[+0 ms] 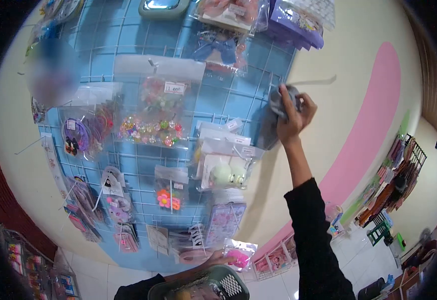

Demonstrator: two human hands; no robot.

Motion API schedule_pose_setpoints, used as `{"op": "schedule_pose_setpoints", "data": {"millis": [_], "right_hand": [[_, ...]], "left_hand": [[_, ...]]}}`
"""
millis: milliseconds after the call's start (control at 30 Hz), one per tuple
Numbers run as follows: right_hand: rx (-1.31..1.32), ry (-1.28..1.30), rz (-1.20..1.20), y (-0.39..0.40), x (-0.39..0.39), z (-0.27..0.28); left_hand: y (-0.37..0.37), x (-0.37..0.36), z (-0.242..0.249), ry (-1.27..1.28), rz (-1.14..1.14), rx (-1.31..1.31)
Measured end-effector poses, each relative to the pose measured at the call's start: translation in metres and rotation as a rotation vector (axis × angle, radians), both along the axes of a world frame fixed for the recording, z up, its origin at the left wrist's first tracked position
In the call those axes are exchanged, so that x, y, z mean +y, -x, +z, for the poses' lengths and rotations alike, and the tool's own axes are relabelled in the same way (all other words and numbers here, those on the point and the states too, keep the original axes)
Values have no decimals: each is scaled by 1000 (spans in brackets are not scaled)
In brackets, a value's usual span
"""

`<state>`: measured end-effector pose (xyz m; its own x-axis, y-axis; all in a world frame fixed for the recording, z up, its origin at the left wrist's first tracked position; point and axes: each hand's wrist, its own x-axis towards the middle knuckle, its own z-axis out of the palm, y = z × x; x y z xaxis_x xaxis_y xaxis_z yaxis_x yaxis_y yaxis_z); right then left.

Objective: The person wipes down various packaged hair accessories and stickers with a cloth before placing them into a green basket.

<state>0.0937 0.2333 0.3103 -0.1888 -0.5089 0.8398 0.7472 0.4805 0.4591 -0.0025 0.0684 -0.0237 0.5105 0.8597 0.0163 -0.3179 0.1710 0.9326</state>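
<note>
My right hand is raised at the right edge of the blue wire grid panel, its fingers closed round a bunched grey cloth. A bare metal hook sticks out just above those fingers. Low in the view, my left hand grips a clear packet with a bright pink item inside. Directly below it is a dark green basket with things in it, overlapping my left forearm. Packets with pale green round pieces hang left of my right hand.
Bagged beads, hair ties and a flower packet hang from hooks jutting out of the panel. A purple package hangs at upper right. White wire baskets stand low beside the wall. Another rack is farther right.
</note>
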Motion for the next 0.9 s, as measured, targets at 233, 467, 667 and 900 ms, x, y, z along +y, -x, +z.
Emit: {"op": "schedule_pose_setpoints", "data": {"millis": [233, 467, 667, 900], "right_hand": [[10, 229, 106, -30, -8, -18], [83, 1035, 202, -101, -98, -179], [-79, 1649, 356, -92, -171, -274], [-119, 1985, 632, -119, -199, -254]], "left_hand": [[-4, -12, 23, -444, 131, -166], [4, -14, 34, 113, 33, -113], [-28, -9, 15, -370, 195, 16], [-35, -18, 31, 176, -95, 44]]}}
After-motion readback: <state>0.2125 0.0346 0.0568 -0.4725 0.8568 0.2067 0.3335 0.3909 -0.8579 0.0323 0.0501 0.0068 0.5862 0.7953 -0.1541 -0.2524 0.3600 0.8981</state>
